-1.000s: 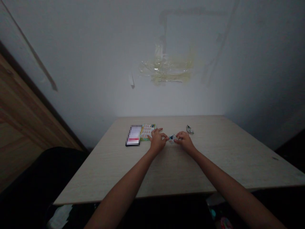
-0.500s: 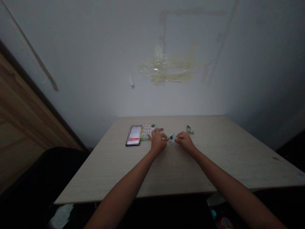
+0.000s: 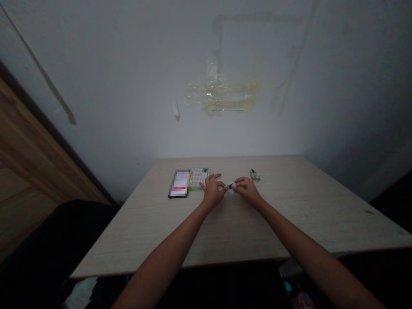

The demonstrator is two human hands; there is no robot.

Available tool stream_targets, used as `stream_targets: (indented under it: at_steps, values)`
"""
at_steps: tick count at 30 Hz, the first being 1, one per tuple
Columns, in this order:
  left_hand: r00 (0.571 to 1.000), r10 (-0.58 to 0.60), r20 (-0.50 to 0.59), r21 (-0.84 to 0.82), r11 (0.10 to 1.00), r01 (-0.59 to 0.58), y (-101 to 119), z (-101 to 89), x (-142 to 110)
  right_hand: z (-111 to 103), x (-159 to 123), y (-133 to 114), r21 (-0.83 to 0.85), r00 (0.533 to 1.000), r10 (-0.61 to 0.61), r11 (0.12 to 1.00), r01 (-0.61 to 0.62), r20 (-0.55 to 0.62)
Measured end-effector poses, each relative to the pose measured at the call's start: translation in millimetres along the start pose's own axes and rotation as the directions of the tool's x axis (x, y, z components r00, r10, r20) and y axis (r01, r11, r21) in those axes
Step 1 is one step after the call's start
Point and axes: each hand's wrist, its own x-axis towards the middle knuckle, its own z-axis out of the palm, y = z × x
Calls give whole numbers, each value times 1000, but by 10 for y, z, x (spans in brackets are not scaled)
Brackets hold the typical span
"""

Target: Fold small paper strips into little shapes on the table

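Note:
Between my two hands is a small white piece of printed paper or wrapper with a dark blue patch; its exact kind is too small to tell. My left hand pinches its left side with thumb and index finger, the other fingers spread. On the right edge, the thumb and fingertips of my right hand are closed on it. Just left of my left hand lies a green-edged printed card or booklet, partly behind the fingers. A crumpled wrapper-like scrap rests beyond my right hand.
A phone with a blurred screen lies beside the booklet at the left. The pale wooden table meets a grey wall bearing old clear tape. A dark chair-like shape stands left of the table.
My right hand has shifted slightly left, closer to my left hand. The small printed piece now looks more bunched between the fingers. The view has turned a little.

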Motion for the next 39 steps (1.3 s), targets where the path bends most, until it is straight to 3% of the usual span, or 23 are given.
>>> stream_targets:
  at_steps: [5, 10, 15, 23, 39]
  values:
    - [1000, 12, 22, -6, 1000, -12, -24, 52, -6, 28, -33, -11, -166, 993, -103, 980, 112, 61]
    - [999, 2, 38, 35, 999, -3, -74, 94, 22, 39, -76, -43, -284, 988, -128, 948, 147, 84]
    - [997, 27, 71, 58, 998, -31, -65, 90, 28, 38, -98, -112, -253, 982, -168, 950, 186, 90]
    - [999, 43, 13, 134, 990, -44, -46, 125, -2, 40, -62, -102, -116, 974, -223, 967, 227, 48]
    - [993, 78, 87, 85, 993, -85, -30, 138, -4, 3, -59, -160, -233, 983, -143, 958, 167, 117]
